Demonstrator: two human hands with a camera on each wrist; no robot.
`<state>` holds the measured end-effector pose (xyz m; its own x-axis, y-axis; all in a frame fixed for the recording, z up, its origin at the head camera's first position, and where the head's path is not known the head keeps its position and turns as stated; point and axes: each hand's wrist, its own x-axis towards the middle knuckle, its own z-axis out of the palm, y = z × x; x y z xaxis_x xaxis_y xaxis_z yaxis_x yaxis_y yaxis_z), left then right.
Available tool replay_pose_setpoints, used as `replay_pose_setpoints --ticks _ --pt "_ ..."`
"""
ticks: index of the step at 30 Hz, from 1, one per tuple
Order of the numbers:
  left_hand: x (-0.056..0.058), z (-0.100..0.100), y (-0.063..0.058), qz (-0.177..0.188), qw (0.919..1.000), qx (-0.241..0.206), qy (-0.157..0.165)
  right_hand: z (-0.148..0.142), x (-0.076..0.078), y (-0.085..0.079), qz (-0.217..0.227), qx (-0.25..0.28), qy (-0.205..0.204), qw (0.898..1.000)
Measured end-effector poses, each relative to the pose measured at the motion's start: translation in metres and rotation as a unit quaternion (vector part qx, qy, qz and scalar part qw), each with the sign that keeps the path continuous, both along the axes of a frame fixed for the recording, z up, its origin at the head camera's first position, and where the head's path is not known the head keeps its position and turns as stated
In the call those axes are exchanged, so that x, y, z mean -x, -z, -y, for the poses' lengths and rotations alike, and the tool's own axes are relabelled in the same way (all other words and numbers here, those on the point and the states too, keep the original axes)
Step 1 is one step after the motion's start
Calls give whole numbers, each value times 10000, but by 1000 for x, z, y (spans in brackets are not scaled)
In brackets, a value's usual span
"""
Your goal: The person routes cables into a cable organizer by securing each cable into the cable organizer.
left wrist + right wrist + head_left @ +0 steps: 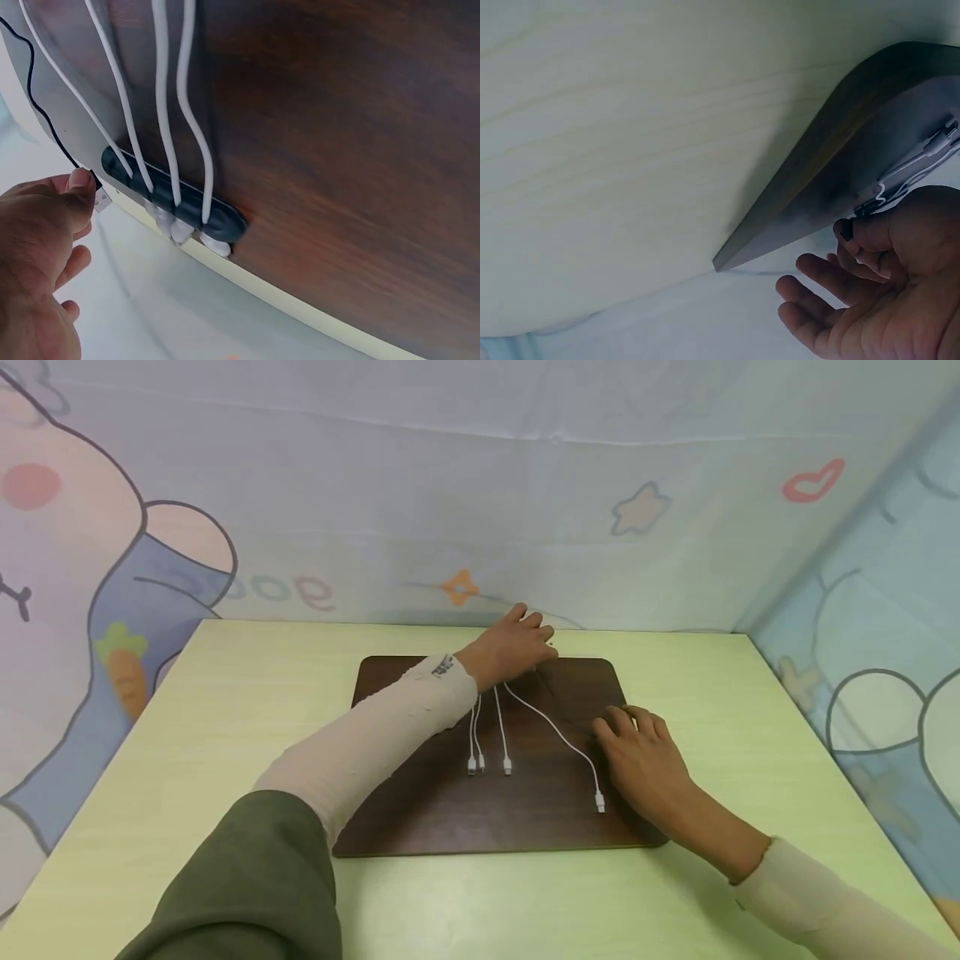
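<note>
My left hand (510, 647) reaches to the far edge of the dark brown wooden board (427, 827). Between thumb and forefinger it pinches the USB plug (102, 199) of a thin black cable (31, 90). Beside that plug, a black cable holder (196, 201) lies along the board's edge with several white cables (120, 82) in its slots. Their small white plugs (507, 766) rest on the board towards me. Over the board's right side, my right hand (648, 768) pinches a small black cable end (846, 229) between thumb and forefinger; its exact shape is mostly hidden.
The board lies on a pale wood-grain table (187, 710). Behind the table hangs a cartoon-print cloth (420, 485), and another printed cloth (885, 610) stands along the right side.
</note>
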<state>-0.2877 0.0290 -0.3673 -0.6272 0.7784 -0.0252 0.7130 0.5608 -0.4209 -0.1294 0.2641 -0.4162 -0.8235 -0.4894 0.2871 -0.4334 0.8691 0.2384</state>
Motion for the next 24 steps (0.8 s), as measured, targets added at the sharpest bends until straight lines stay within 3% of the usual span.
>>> replay_pose_setpoints --ticks 15,24 --pt "8 14 2 -19 10000 64 -37 18 9 -2 7 -29 -325 9995" --pt "6 16 2 -167 9998 70 12 23 9 1 -195 118 -764 9968"
